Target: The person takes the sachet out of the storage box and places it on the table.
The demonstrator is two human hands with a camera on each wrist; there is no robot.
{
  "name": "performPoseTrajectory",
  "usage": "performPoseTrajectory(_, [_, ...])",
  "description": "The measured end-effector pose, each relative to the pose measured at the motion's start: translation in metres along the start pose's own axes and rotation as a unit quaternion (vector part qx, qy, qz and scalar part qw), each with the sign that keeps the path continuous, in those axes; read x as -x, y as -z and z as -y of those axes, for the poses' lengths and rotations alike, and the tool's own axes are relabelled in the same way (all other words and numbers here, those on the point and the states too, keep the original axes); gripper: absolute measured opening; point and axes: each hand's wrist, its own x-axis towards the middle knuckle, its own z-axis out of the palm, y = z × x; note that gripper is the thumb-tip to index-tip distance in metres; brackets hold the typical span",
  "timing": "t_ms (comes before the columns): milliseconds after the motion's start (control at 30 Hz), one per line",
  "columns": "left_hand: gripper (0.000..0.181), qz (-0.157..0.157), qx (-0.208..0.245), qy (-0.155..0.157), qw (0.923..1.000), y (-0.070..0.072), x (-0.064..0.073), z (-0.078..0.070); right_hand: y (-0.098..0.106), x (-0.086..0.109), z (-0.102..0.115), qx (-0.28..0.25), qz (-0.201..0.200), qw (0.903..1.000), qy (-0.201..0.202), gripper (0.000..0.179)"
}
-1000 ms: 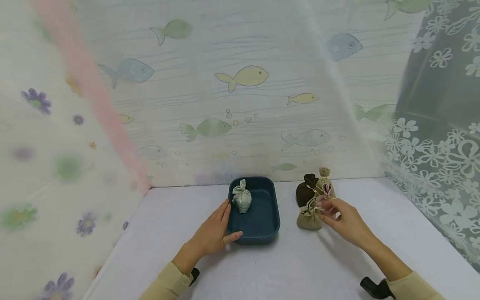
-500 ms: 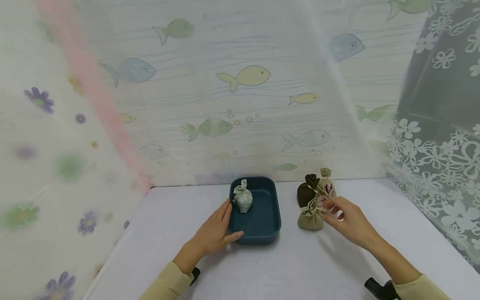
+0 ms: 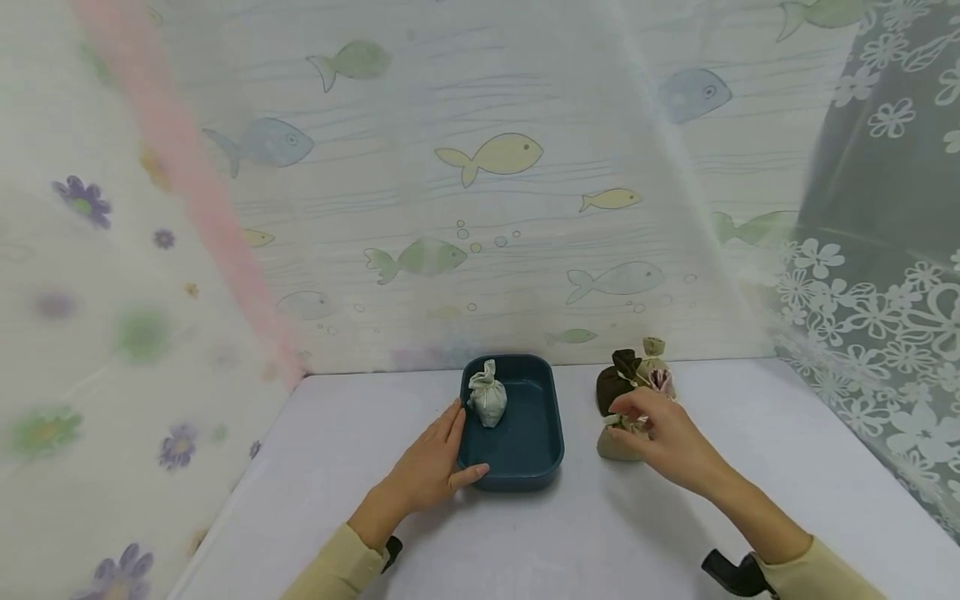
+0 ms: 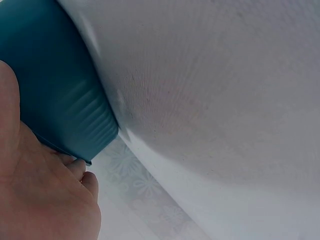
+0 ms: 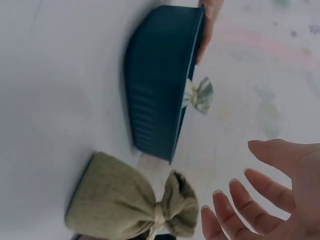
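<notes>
A dark blue rectangular dish [image 3: 525, 450] stands mid-table, with a pale grey-green drawstring pouch [image 3: 489, 404] upright at its far left. My left hand [image 3: 422, 468] rests along the dish's left side, fingers straight, thumb over the near rim. To the right sits an olive cloth pouch [image 5: 112, 200], tied at the neck. My right hand [image 3: 670, 435] hovers in front of that neck, thumb and fingers [image 5: 232, 195] apart; the right wrist view shows nothing between them. Part of the pouch is hidden behind this hand in the head view.
Behind the olive pouch cluster a dark brown pouch [image 3: 611, 386], a pinkish pouch [image 3: 662, 382] and a beige pouch [image 3: 654, 347]. A white cloth covers the table [image 3: 525, 550]. Printed curtains [image 3: 480, 292] hang at the back and sides.
My right hand has shifted left, from the olive pouch's right side to in front of its neck. The left hand, the dish and the pouches stay in place.
</notes>
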Motion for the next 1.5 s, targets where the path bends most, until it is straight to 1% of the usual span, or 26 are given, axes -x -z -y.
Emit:
performPoseTrajectory(133, [0.100,-0.002,-0.003,0.000,1.0000,0.001,0.000,-0.001,-0.006,-0.010,0.009,-0.003,0.005,0.9999,0.012,0.026])
performPoseTrajectory(333, [0.100,-0.001,-0.002,0.000,1.0000,0.001,-0.001,-0.001,-0.015,-0.023,0.024,-0.010,0.023,0.9996,0.014,0.025])
performPoseTrajectory(567, [0.101,0.001,-0.004,0.001,1.0000,0.002,-0.002,-0.002,-0.027,-0.036,0.032,-0.014,0.038,0.9991,0.016,0.027])
performPoseTrajectory(833, [0.100,0.002,-0.002,0.000,1.0000,0.003,-0.001,-0.003,-0.042,-0.054,0.035,-0.022,0.051,0.9984,0.008,0.031])
performPoseTrajectory(1133, [0.101,0.000,-0.001,0.000,1.0000,0.000,-0.001,-0.001,-0.056,-0.073,0.034,-0.034,0.058,0.9977,0.007,0.031])
performPoseTrajectory(1200, [0.101,0.002,0.002,0.002,1.0000,0.001,0.000,-0.001,-0.059,-0.077,0.035,-0.041,0.058,0.9974,0.003,0.031])
performPoseTrajectory(1367, [0.101,0.001,0.010,0.006,0.9999,0.003,0.000,-0.002,-0.067,-0.088,0.033,-0.079,0.061,0.9949,-0.013,0.034])
performPoseTrajectory(1500, [0.101,-0.001,0.013,0.000,0.9999,0.003,0.000,-0.001,-0.078,-0.095,0.028,-0.083,0.069,0.9938,-0.026,0.035])
